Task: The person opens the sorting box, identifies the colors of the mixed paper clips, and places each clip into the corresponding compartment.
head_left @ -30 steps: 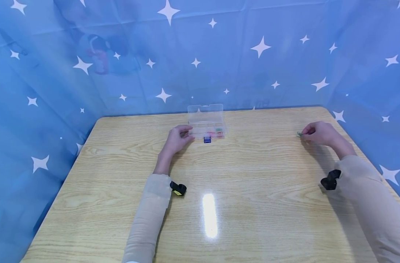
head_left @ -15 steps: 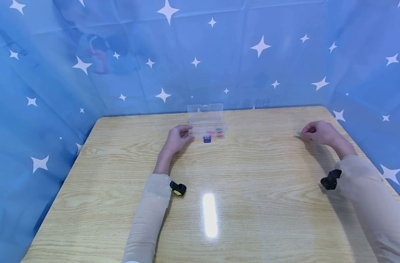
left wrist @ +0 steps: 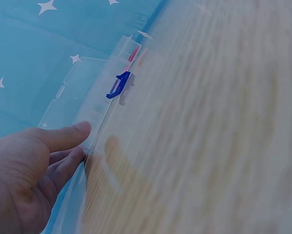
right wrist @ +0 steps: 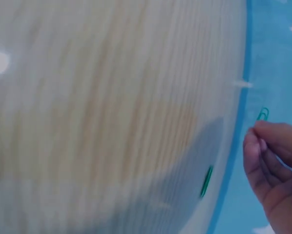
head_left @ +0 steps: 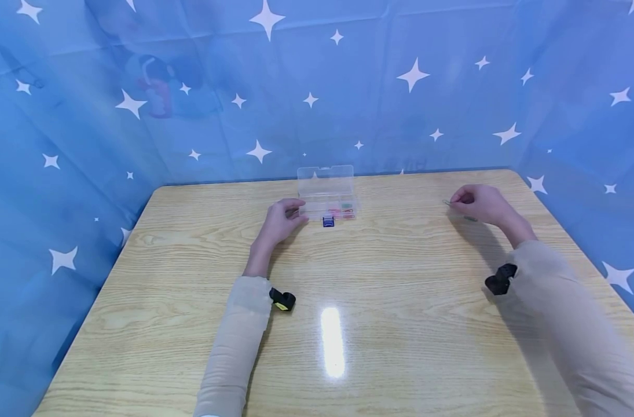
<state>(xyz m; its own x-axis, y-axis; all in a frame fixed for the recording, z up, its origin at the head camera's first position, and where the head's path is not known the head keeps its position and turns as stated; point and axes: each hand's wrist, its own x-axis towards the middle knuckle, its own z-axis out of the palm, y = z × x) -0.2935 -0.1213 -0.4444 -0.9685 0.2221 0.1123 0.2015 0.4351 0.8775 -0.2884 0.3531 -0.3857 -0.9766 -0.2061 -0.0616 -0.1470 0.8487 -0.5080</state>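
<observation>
A clear plastic compartment box point(head_left: 322, 202) stands near the table's far edge with its lid point(head_left: 325, 180) raised. Red and green pieces lie in its right-hand compartments. On its front is a dark blue clasp point(head_left: 328, 221), seen closer in the left wrist view as a blue latch point(left wrist: 118, 85). My left hand point(head_left: 282, 219) holds the box's left end between thumb and fingers. Over the table's right side, my right hand point(head_left: 480, 204) pinches a green paper clip point(right wrist: 263, 114) between thumb and fingertips. Another green paper clip point(right wrist: 206, 182) lies on the table below that hand.
The wooden table point(head_left: 389, 272) reaches back to a blue curtain point(head_left: 379, 110) with white stars. Black wrist cameras sit on both sleeves, the left camera point(head_left: 283, 300) and the right camera point(head_left: 501, 279).
My right hand has lifted one green paper clip and moved left and slightly away from me. The other clip stays on the table. My left hand and the box have not moved.
</observation>
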